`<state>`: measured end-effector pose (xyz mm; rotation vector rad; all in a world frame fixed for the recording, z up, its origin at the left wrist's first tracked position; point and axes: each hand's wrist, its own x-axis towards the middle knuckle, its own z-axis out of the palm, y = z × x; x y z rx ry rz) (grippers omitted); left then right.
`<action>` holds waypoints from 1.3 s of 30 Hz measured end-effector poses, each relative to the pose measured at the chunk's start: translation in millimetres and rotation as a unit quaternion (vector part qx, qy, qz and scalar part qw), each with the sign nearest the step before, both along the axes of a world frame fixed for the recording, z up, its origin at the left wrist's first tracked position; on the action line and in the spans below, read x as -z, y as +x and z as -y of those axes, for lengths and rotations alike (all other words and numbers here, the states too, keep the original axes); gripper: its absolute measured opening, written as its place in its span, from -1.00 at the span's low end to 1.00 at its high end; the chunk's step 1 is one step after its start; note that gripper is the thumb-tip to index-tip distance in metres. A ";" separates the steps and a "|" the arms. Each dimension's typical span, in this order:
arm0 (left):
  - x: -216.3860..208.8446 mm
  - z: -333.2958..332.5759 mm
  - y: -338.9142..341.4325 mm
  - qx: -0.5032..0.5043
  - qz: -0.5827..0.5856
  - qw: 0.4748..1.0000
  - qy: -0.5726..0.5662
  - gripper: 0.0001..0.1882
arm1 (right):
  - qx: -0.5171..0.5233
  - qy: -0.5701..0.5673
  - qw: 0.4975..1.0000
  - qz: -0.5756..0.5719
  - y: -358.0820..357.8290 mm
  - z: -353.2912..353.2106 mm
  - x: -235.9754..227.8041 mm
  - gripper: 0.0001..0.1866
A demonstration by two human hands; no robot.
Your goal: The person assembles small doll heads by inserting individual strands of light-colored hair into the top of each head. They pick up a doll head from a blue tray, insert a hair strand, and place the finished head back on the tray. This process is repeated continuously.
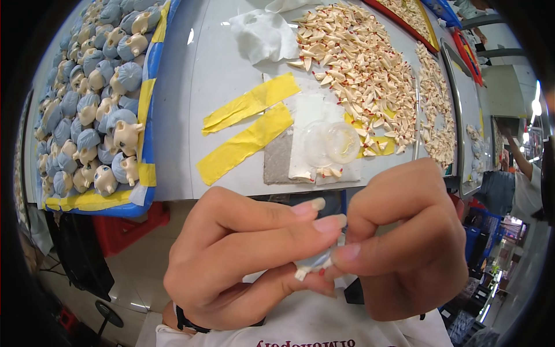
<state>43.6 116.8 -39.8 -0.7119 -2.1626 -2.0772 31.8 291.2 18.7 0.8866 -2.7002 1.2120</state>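
Note:
Low in front of me, my left hand (248, 254) is closed, its fingers and thumb pinching a small blue-grey and cream doll head (318, 261). The fingers cover most of it; a cream end sticks out at its lower left. My right hand (404, 237) is closed too, thumb and finger pinched at the right side of the doll head. Under the right thumb a tiny red tip shows, like those on the loose pieces; the rest of that piece is hidden. Beyond the hands, a pile of small pointed cream pieces (358, 63) with red tips covers the table.
At left stands a blue tray (151, 110) edged with yellow tape, full of blue-grey-haired doll heads (87, 110). Yellow tape strips (248, 141), a clear round dish (332, 143) and a white cloth (263, 36) lie on the table. A red stool (130, 228) is below. Another person (523, 179) is far right.

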 end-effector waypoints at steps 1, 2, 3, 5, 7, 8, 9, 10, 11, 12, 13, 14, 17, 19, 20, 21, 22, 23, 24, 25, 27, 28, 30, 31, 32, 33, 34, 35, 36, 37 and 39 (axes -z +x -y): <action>-1.1 -1.1 0.5 -0.013 -0.008 1.000 -0.012 -0.72 | -0.002 0.010 1.000 0.004 -0.3 -0.5 -0.4 -0.72; -2.5 -2.6 0.8 -0.027 -0.015 0.999 -0.024 -0.71 | 0.000 -0.029 1.000 -0.007 -1.0 -0.9 10.3 -0.72; -3.5 -3.3 0.5 -0.041 -0.022 0.998 -0.037 -0.71 | 0.000 -0.052 0.999 -0.011 -1.7 -0.5 13.0 -0.72; 1.1 -0.6 -5.5 -0.016 -0.049 0.998 -0.043 -0.63 | 0.007 -0.076 0.997 -0.013 -2.9 -2.0 14.4 -0.71; 5.9 2.7 -10.8 -0.006 -0.056 0.998 -0.035 -0.55 | 0.023 -0.092 0.995 -0.013 -8.4 -10.4 13.0 -0.74; 11.4 5.6 -11.4 -0.013 -0.050 0.998 -0.024 -0.51 | 0.078 -0.082 0.993 -0.023 -14.6 -22.2 13.7 -0.79; 15.7 4.0 -10.2 -0.029 -0.019 0.999 0.010 -0.45 | 0.134 -0.072 0.988 -0.030 -20.3 -34.2 14.4 -0.84; 14.6 3.0 -8.2 -0.049 0.011 0.998 0.044 -0.40 | 0.185 -0.065 0.980 -0.030 -27.0 -45.9 11.0 -0.89; 17.3 1.9 -6.5 -0.069 0.038 0.994 0.081 -0.34 | 0.264 -0.006 0.964 0.010 -34.4 -54.1 8.5 -0.83; 12.3 0.4 -3.9 -0.101 0.081 0.987 0.099 -0.34 | 0.231 0.045 0.972 0.020 -45.2 -73.0 14.3 -0.80; 12.8 -0.3 -5.8 -0.099 0.089 0.985 0.113 -0.33 | 0.215 0.086 0.973 0.010 -51.8 -76.3 17.6 -0.80; 13.1 -0.3 -7.6 -0.099 0.096 0.982 0.127 -0.32 | 0.198 0.128 0.972 -0.001 -56.7 -78.8 19.6 -0.81; 17.2 1.5 -10.6 -0.075 0.084 0.984 0.136 -0.34 | 0.196 0.189 0.962 0.005 -59.8 -77.0 24.1 -0.82; 19.3 4.4 -13.6 -0.065 0.058 0.991 0.099 -0.35 | 0.195 0.213 0.957 0.008 -63.0 -79.0 26.9 -0.82; 19.5 5.2 -14.3 -0.066 0.051 0.993 0.079 -0.36 | 0.196 0.213 0.957 0.005 -63.7 -77.8 26.9 -0.84; 19.9 5.7 -15.0 -0.066 0.043 0.995 0.060 -0.37 | 0.198 0.214 0.957 0.003 -63.6 -75.8 26.2 -0.86; 18.1 5.4 -15.2 -0.070 0.045 0.995 0.047 -0.37 | 0.202 0.213 0.956 0.000 -63.2 -75.2 24.9 -0.88; 17.0 5.3 -15.9 -0.070 0.045 0.996 0.040 -0.38 | 0.202 0.201 0.959 -0.011 -62.8 -76.3 24.8 -0.89; 15.9 5.2 -16.6 -0.071 0.045 0.996 0.033 -0.39 | 0.202 0.188 0.961 -0.023 -62.1 -78.3 24.9 -0.89; 16.3 5.6 -17.5 -0.070 0.042 0.996 0.032 -0.39 | 0.201 0.176 0.963 -0.035 -61.6 -79.5 25.0 -0.89; 16.9 5.7 -17.3 -0.073 0.047 0.995 0.040 -0.40 | 0.227 0.139 0.962 -0.060 -61.0 -80.8 25.2 -0.90; 16.1 4.7 -16.9 -0.076 0.054 0.994 0.049 -0.41 | 0.240 0.121 0.960 -0.073 -60.4 -81.6 24.3 -0.90; 14.7 3.1 -16.5 -0.071 0.060 0.993 0.068 -0.42 | 0.267 0.089 0.957 -0.074 -58.2 -82.7 23.7 -0.91; 14.5 2.7 -16.5 -0.063 0.060 0.993 0.079 -0.43 | 0.280 0.072 0.954 -0.075 -57.0 -82.8 24.1 -0.91; 14.5 3.1 -15.9 -0.058 0.058 0.993 0.083 -0.44 | 0.281 0.067 0.954 -0.075 -56.1 -83.0 24.4 -0.91; 14.4 3.6 -15.3 -0.052 0.056 0.993 0.088 -0.45 | 0.282 0.063 0.955 -0.075 -55.5 -83.3 25.0 -0.91; 14.3 4.3 -14.5 -0.049 0.054 0.993 0.088 -0.46 | 0.283 0.059 0.955 -0.075 -54.6 -83.4 25.3 -0.90; 14.0 5.0 -13.5 -0.046 0.051 0.994 0.087 -0.46 | 0.294 0.039 0.952 -0.072 -53.3 -83.1 26.2 -0.90; 13.5 5.4 -12.4 -0.045 0.058 0.993 0.095 -0.46 | 0.305 0.019 0.950 -0.068 -51.8 -82.8 27.2 -0.90; 13.5 5.9 -11.0 -0.046 0.064 0.991 0.104 -0.46 | 0.315 0.000 0.947 -0.064 -50.7 -81.8 27.7 -0.89; 13.3 6.7 -8.0 -0.055 0.079 0.989 0.116 -0.46 | 0.324 -0.040 0.945 -0.036 -47.3 -78.8 26.3 -0.89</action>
